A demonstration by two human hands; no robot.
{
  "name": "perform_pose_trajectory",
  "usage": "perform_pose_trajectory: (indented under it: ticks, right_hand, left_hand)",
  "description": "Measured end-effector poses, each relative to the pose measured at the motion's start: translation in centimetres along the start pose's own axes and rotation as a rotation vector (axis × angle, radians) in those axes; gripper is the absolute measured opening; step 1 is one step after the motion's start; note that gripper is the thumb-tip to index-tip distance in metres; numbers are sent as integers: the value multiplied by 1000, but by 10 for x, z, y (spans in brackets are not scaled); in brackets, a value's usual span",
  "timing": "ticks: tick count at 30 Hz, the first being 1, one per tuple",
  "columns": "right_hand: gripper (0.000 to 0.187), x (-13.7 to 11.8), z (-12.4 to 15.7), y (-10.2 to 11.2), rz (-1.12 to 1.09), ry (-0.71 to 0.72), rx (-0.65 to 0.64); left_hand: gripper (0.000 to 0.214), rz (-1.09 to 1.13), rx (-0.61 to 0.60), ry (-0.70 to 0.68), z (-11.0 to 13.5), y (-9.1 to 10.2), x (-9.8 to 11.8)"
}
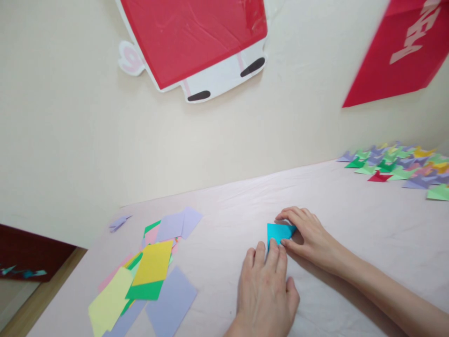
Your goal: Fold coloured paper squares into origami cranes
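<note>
A small folded blue paper [278, 231] lies on the pale pink tablecloth [351, 220], near the middle. My left hand [265, 290] rests flat on the cloth, its fingertips pressing the paper's lower left edge. My right hand [308, 236] comes in from the right, with fingers curled and thumb and forefinger pinched on the paper's right corner. Part of the paper is hidden under my fingers.
Loose rectangular sheets [150, 271] in yellow, green, lilac and pink lie scattered at the left. A small folded lilac piece [119, 223] sits near the wall. Several folded coloured pieces [400, 166] are heaped at the far right. Red and white decorations [196, 42] hang on the wall.
</note>
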State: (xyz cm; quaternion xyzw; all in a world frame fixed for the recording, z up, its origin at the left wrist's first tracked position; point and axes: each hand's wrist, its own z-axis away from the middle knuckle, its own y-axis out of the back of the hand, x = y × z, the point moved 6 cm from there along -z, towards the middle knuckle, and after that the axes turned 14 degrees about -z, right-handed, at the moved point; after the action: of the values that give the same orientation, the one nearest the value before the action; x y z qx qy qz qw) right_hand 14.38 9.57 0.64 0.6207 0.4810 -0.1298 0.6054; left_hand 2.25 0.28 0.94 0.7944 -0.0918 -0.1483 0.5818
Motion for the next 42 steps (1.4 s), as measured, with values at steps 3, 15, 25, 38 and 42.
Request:
perform_pose_trajectory:
  ticks: [3, 15, 25, 38, 42]
  right_hand:
    - [33, 2, -1, 2, -18, -17, -4]
    - [42, 28, -2, 24, -13, -71, 91]
    - [39, 44, -5, 38, -225, -129, 170]
    - [36, 11, -2, 14, -83, 25, 8]
    - [35, 11, -2, 15, -94, 23, 2]
  left_hand:
    - [45, 7, -8, 3, 0, 1, 0]
    - [44, 11, -25, -5, -2, 2, 0]
    - [46, 40, -49, -22, -7, 4, 1]
    - [41, 24, -69, -45, -27, 8, 3]
    - [38, 15, -55, -51, -21, 10, -2]
